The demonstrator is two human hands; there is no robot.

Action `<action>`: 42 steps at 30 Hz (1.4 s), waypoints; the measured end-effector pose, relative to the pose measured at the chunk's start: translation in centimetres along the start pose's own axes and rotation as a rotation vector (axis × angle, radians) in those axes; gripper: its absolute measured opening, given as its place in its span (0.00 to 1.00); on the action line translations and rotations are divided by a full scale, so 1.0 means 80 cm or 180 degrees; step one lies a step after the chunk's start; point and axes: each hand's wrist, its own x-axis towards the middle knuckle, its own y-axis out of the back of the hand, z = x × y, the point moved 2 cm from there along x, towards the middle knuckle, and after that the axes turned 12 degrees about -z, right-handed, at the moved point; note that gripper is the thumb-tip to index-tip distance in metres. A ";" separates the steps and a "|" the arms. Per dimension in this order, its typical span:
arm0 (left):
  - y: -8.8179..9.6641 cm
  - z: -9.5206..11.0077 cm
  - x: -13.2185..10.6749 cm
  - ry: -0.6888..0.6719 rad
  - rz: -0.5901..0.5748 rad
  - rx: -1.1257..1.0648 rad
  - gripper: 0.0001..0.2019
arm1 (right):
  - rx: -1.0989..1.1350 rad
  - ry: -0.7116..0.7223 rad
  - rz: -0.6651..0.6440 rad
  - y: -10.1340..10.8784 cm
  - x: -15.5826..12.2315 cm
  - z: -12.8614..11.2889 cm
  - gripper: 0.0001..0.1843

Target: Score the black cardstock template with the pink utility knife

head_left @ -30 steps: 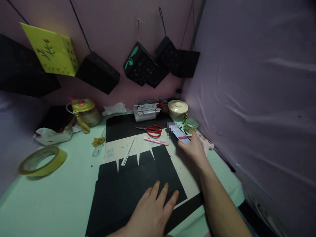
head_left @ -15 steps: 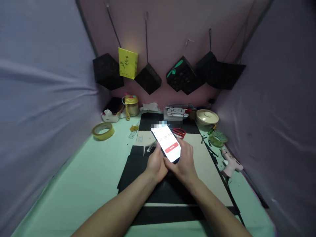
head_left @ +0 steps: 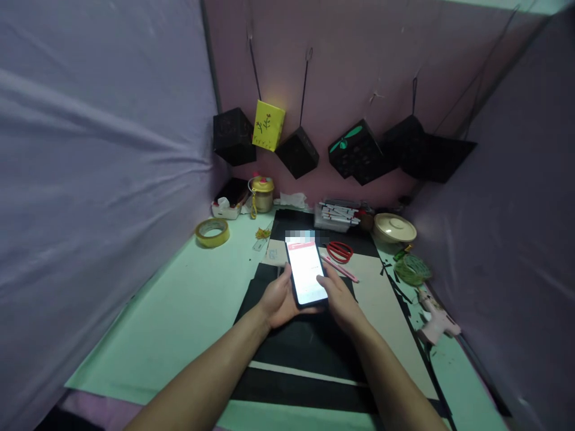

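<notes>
A phone (head_left: 308, 272) with a bright white screen and a pinkish band near its top is held above the table. My left hand (head_left: 279, 299) cradles it from the left and below, thumb along its edge. My right hand (head_left: 340, 298) closes on its right side, with the thumb over the lower part of the screen. Under both hands lie black paper sheets (head_left: 309, 344). Red-handled scissors (head_left: 340, 252) and a pink pen-like tool (head_left: 341, 269) lie just beyond my right hand.
A roll of yellow tape (head_left: 212, 233) lies at the left. A pink glue gun (head_left: 435, 320), a green coil (head_left: 412, 270) and a lidded bowl (head_left: 395, 227) line the right. Markers (head_left: 339, 214) and a yellow-lidded jar (head_left: 263, 194) stand behind. Black boxes (head_left: 297, 152) hang on the wall; cloth curtains flank the table.
The phone has turned more upright, and its screen has switched from a timer with a red button to a mostly white page. My right thumb has moved onto the screen. The view has shifted left.
</notes>
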 end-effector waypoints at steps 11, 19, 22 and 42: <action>0.011 -0.003 0.002 0.0266 -0.0108 0.0138 0.29 | 0.0418 0.0139 -0.0001 0.002 -0.005 0.017 0.25; 0.013 -0.003 0.000 0.0321 -0.0247 0.0218 0.29 | 0.0857 0.0148 -0.0124 -0.001 -0.007 0.016 0.26; 0.016 -0.004 0.001 0.0304 -0.0301 0.0262 0.29 | 0.0797 0.0164 -0.0090 -0.001 -0.006 0.020 0.25; 0.017 -0.006 0.001 0.0308 -0.0323 0.0323 0.28 | 0.0828 0.0196 -0.0094 -0.002 -0.006 0.025 0.25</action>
